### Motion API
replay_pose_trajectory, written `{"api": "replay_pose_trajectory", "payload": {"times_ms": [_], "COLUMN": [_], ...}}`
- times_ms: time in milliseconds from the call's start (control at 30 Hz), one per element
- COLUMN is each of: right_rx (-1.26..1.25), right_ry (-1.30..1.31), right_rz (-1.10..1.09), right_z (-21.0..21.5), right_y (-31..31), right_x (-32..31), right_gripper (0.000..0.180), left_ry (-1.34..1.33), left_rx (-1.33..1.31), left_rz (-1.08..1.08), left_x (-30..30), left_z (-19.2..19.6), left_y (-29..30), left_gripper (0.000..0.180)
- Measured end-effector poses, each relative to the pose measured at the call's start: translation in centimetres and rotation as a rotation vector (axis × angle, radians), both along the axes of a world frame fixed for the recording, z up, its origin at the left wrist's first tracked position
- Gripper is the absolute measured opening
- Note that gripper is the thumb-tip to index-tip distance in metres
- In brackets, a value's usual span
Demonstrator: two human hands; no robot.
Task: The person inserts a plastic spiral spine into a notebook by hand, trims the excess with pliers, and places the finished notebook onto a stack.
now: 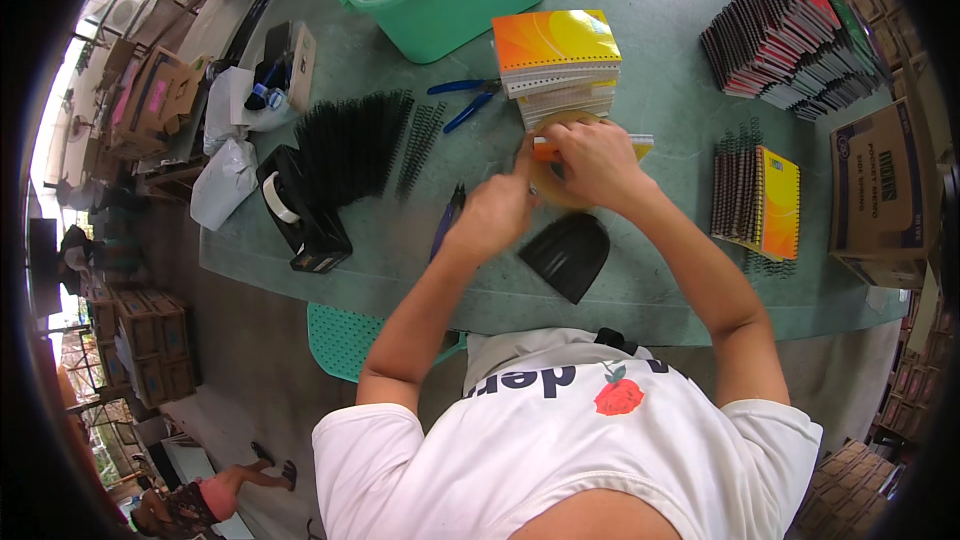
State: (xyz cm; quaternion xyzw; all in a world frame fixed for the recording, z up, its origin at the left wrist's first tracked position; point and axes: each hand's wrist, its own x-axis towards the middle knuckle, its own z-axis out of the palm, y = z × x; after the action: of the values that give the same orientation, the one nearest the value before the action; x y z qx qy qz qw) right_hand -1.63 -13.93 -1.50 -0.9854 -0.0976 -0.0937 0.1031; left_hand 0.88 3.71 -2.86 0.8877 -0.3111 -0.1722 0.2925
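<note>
My right hand point(597, 162) grips a small notebook point(644, 147) with an orange and yellow cover, held on edge above a tan round thing point(570, 117). Close beside it, my left hand point(493, 212) is closed, a finger against the notebook's left end; whatever it pinches is hidden. Just beyond my hands stands a stack of unbound notebooks point(557, 40) with punched holes. Blue-handled pliers point(470, 100) lie left of the stack, and another blue-handled tool point(449, 222) is by my left wrist. A black rounded piece point(568, 254) sits nearer to me.
Black wire spirals point(352, 145) and a tape dispenser point(302, 210) are on the left, a green bin point(440, 2) behind. To the right are bound yellow notebooks point(776, 202), a notebook pile point(775, 35) and a cardboard box point(880, 195). A person point(205, 500) is at far lower left.
</note>
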Motion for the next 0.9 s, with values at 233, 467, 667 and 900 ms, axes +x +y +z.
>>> {"api": "replay_pose_trajectory", "payload": {"times_ms": [233,467,667,900], "right_rx": [0.065,0.388,0.420,0.403], "right_ry": [-0.152,-0.159,-0.118,-0.076], "right_rz": [-0.075,-0.021,-0.031,-0.085], "right_z": [-0.4,-0.6,-0.2,0.0], "right_y": [0.8,0.3,0.1,0.4], "right_x": [0.3,0.0,-0.3,-0.2], "right_gripper": [0.024,0.014,0.015,0.012], "left_ry": [-0.008,-0.262,-0.155,-0.263], "left_rx": [-0.432,-0.520,-0.510,-0.575], "left_rz": [0.272,0.199,0.272,0.317], "left_x": [0.1,0.1,0.7,0.4], "left_z": [2.6,1.1,1.1,1.1], "left_y": [0.7,-0.9,-1.4,-1.2], "left_gripper": [0.023,0.017,0.015,0.009]}}
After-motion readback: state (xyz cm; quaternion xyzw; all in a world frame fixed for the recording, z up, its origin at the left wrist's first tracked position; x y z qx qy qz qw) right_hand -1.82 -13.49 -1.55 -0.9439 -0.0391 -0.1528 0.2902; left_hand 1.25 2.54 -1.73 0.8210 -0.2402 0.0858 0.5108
